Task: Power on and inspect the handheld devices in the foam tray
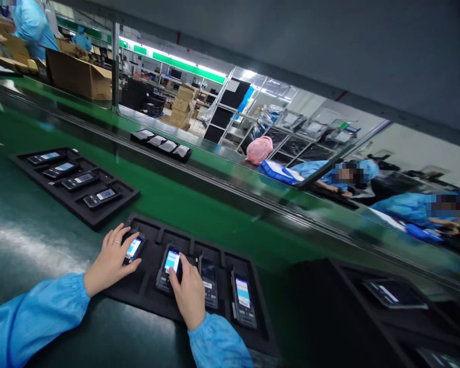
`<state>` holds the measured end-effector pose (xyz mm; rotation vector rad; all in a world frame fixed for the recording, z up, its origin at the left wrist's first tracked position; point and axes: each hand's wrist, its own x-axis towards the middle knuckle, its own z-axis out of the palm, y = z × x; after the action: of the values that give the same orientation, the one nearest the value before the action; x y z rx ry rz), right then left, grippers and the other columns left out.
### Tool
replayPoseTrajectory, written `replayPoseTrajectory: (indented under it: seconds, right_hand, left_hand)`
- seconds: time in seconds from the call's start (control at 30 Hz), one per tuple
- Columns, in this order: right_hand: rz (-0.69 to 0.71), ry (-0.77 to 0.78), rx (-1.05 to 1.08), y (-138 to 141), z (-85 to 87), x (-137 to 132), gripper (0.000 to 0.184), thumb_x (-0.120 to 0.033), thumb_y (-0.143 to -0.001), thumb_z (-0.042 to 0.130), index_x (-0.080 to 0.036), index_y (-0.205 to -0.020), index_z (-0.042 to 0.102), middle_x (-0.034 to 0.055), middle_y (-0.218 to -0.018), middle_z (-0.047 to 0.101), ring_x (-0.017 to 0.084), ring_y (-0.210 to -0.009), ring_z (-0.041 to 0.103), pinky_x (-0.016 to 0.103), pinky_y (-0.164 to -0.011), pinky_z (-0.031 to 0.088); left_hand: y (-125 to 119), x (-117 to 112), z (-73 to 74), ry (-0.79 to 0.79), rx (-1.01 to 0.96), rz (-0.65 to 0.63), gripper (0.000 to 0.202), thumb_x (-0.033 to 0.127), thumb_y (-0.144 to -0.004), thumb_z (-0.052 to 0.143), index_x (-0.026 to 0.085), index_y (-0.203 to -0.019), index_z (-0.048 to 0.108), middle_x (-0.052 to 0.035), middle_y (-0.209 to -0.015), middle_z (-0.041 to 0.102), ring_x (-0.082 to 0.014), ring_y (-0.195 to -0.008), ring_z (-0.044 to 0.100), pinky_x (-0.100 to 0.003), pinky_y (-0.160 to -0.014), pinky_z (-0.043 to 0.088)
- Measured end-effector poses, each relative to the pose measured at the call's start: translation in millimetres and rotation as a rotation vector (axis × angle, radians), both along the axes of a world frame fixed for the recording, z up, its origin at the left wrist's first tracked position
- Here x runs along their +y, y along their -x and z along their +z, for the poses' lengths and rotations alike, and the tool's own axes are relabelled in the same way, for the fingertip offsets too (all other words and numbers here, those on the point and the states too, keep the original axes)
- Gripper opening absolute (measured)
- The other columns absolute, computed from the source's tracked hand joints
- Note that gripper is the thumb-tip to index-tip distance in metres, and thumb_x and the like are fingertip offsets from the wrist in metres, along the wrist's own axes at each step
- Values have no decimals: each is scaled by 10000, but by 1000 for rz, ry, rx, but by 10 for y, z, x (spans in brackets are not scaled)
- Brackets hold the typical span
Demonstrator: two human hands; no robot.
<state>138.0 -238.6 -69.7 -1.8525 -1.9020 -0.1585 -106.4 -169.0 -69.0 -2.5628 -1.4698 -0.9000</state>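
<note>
My left hand (113,258) spans the leftmost smartphone (135,247), fingers over its upper side and thumb at its lower edge. Its screen is lit. My right hand (190,289) has its thumb over the lit screen of a second phone (171,261), and its index finger lies by that phone's right edge, the two held apart. Right of it rest a dark-screened phone (209,281), partly behind my hand, and a lit phone (244,299). All sit in recesses of a black foam tray (262,312).
Another foam tray (95,217) with several phones lies to the left. Stacked black trays (322,306) stand at right. Beyond the ledge are a black tray with white packets (161,144), a cardboard box (78,74), a pink basket (259,150) and people in blue smocks (34,25).
</note>
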Motion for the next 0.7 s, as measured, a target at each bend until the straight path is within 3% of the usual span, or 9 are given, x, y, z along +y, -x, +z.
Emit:
replayPoseTrajectory:
  seconds: [0.23, 0.43, 0.7]
  right_hand:
    - [25, 22, -7, -7, -49, -21, 415, -439, -984, 386, -169, -1237, 575, 83, -949, 715, 235, -860, 646, 358, -765, 517]
    - [5, -16, 26, -10, -80, -18, 469, -456, -983, 383, -157, -1324, 501, 104, -1049, 715, 230, -891, 650, 351, -774, 521]
    - [16, -17, 7, -2, -70, -28, 468, -433, -980, 395, -152, -1346, 477, 103, -1024, 712, 237, -881, 645, 364, -765, 530]
  left_hand:
    - [45, -11, -44, -1, -37, -50, 459, 390, -866, 568, 151, -1257, 540, -202, -1375, 459, -407, -1366, 355, -583, -1043, 402]
    - [8, -29, -20, 4, 27, -56, 476, 382, -862, 575, 179, -1292, 552, -196, -1385, 467, -418, -1385, 331, -614, -1050, 391]
    - [1, -42, -10, 8, 79, -52, 435, 375, -846, 598, 173, -1233, 600, -191, -1342, 520, -401, -1358, 381, -590, -1060, 400]
